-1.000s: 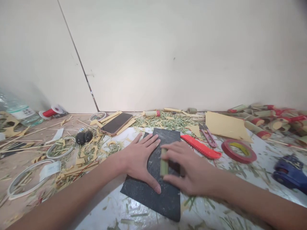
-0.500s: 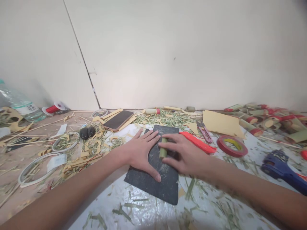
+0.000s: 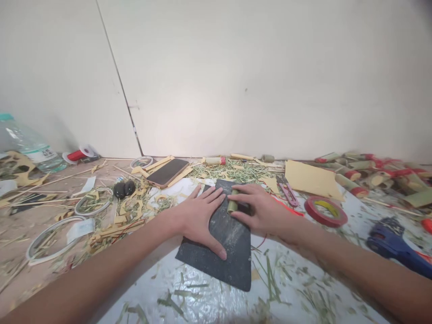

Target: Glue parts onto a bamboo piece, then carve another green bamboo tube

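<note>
My left hand (image 3: 202, 221) lies flat with its fingers spread on a dark sheet of sandpaper (image 3: 232, 256), pressing it to the white surface. Pale dust streaks the sheet's middle. In my right hand (image 3: 256, 208) is a short green bamboo tube (image 3: 232, 203), held between the fingertips and thumb against the upper part of the sheet. A red box cutter (image 3: 286, 207) lies partly hidden behind the right hand and forearm. Beyond it rests a pink-handled cutting tool (image 3: 288, 193).
A roll of red tape (image 3: 311, 209), a yellow card (image 3: 312, 180), a blue glue gun (image 3: 394, 243) and a pile of red-banded bamboo tubes (image 3: 378, 173) lie right. Left are a phone (image 3: 168, 172), white hoops (image 3: 32, 252), a bottle (image 3: 30, 146) and a red spool (image 3: 77, 155). Shavings litter the surface.
My right hand has slid the bamboo tube a little away from me along the sandpaper, covering more of the red box cutter. The left hand stays in place. The view has shifted slightly.
</note>
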Motion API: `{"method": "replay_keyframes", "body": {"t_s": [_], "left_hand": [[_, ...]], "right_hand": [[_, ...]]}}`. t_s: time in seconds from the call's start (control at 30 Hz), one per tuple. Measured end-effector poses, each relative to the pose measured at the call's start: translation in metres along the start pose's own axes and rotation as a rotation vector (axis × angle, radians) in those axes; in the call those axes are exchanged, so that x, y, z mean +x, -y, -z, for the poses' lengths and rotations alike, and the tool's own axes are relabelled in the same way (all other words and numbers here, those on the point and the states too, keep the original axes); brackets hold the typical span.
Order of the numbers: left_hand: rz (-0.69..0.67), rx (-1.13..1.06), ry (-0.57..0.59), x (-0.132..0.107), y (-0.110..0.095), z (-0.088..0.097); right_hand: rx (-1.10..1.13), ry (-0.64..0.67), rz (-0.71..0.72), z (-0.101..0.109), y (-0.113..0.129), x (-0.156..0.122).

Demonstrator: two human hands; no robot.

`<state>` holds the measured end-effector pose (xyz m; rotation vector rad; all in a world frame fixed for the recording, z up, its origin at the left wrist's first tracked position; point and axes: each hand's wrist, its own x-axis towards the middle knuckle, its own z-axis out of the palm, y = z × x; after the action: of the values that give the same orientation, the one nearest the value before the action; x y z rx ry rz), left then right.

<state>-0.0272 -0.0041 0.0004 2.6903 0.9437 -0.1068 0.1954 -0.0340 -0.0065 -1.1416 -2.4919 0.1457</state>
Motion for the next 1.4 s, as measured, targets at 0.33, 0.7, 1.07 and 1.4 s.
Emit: {"method": "replay_keyframes", "body": {"t_s": [0.33,0.7,1.07,1.4], "left_hand": [[0.058,0.024,-0.021,-0.003,-0.002,0.001],[0.095,0.056,-0.043,-0.008,-0.005,0.001],[0.098,0.047,0.012,-0.009,-0.007,0.005],[0.109,0.038,0.023,-0.009,-0.009,0.006]], "right_hand": [[0.006,0.031,-0.016,0.004,-0.013,0.006],[0.083,0.09,0.009,0.006,0.004,-0.004],[0.008,0.059,-0.02,0.003,0.001,0.002],[-0.05,0.098,-0.02,0.011,0.013,0.003]]}}
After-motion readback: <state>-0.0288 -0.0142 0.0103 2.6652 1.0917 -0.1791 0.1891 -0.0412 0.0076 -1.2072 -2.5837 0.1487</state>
